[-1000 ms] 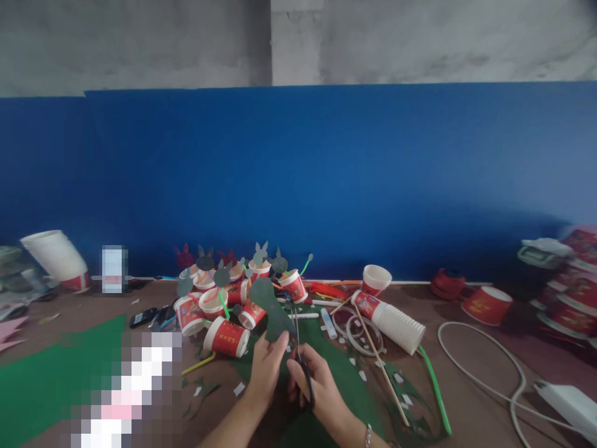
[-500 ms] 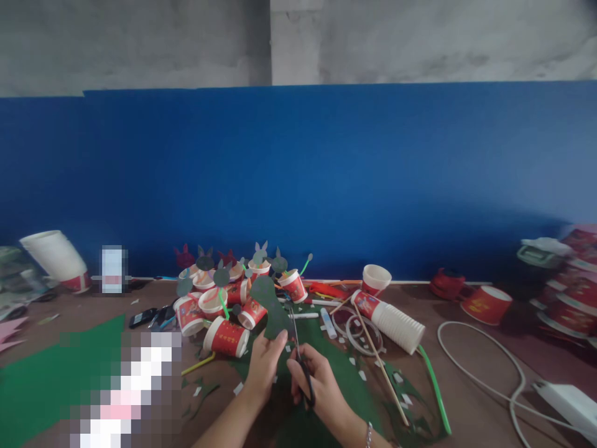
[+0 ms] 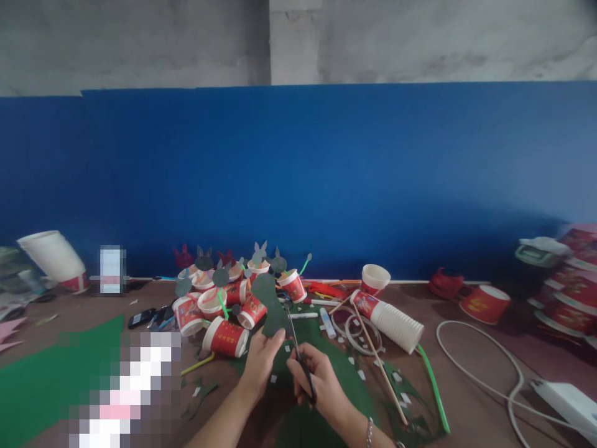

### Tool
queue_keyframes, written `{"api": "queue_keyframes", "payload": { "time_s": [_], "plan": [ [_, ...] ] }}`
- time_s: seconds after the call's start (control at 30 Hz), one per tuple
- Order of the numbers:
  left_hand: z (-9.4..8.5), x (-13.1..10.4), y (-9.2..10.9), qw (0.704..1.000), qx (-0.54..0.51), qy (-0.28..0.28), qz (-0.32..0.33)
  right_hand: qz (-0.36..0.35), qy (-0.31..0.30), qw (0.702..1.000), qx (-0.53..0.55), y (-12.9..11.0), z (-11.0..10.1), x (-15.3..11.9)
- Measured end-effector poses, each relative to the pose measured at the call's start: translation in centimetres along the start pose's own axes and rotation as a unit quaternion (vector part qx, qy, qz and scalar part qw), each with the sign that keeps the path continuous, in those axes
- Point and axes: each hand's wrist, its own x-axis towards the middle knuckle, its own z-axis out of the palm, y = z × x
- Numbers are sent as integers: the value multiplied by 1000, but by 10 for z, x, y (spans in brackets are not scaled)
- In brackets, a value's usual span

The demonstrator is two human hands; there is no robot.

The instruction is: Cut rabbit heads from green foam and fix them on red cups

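My left hand (image 3: 261, 356) pinches the lower end of a dark green paper cutout (image 3: 273, 302), thumb on top. Its far end is rounded, and it stands up toward the paper cups. In my right hand (image 3: 318, 378) is a pair of scissors (image 3: 306, 372) with dark handles, fingers through the loops. The blades point away from me, just right of the cutout's edge. Below both hands lies a larger dark green sheet (image 3: 347, 398) with small white scraps on it. Red and white paper cups (image 3: 227, 336) with animal-shaped paper heads cluster beyond my left hand.
To the right lie a stack of nested cups (image 3: 396, 325), a wooden stick (image 3: 380, 364), a glue stick (image 3: 328, 323) and a coiled clear tube (image 3: 364, 336). A white cable (image 3: 480, 386) crosses the table's right side. Bright green paper (image 3: 69, 367) lies left, before a blue panel (image 3: 326, 174).
My left hand and the cutout have shifted slightly left, so a gap shows between the cutout and the scissor blades. The right hand has barely moved.
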Motion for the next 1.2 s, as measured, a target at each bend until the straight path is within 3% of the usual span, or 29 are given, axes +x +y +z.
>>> {"api": "queue_keyframes", "payload": {
  "time_s": [0.47,0.73,0.97,1.2],
  "plan": [
    [-6,3,6,998,-36,-37,-31,16,-19,999,-23,-9,-5,2],
    [-8,7,-1,999,-30,-6,-25,19,-24,999,-25,-4,-6,5],
    [-1,4,-2,994,58,92,-24,19,-15,1000,-13,-5,-6,5],
    [-3,4,-3,989,123,86,-12,22,-12,1000,-13,0,-6,6]
  ]
}}
